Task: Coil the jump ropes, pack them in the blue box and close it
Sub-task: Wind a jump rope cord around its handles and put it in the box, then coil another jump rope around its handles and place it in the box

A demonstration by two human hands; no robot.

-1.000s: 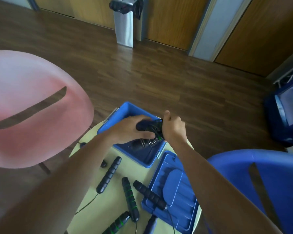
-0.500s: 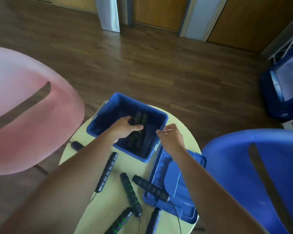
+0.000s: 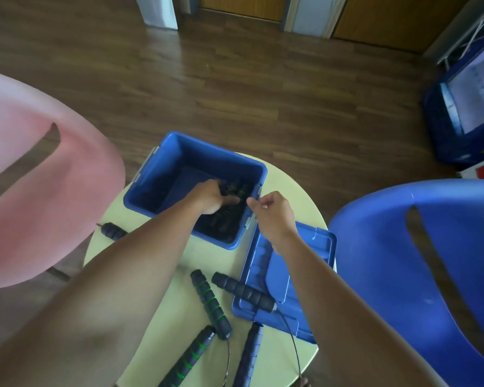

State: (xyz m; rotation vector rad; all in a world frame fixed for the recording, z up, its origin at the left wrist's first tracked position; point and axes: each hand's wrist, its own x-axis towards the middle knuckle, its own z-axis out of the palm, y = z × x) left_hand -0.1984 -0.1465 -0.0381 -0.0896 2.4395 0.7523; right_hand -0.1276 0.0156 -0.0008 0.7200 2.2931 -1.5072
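Pink chair [image 3: 39, 196] at left. Blue box [image 3: 162, 174] open on round table [image 3: 288, 188]. Left hand [image 3: 211, 198] inside box, fingers curled on coiled jump rope [image 3: 235, 191] lying in its right half. Right hand [image 3: 273, 215] just outside right rim, fingers loosely bent, empty. Lid [image 3: 305, 277] beside box; loose handles [image 3: 210, 303] on table nearby. Blue chair [image 3: 430, 261] at right.

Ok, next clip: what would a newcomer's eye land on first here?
The open blue box at the table's far side, with the left hand reaching inside onto a dark rope bundle. Next, the blue lid lying beside it under the right hand, and several loose jump-rope handles nearer the person.
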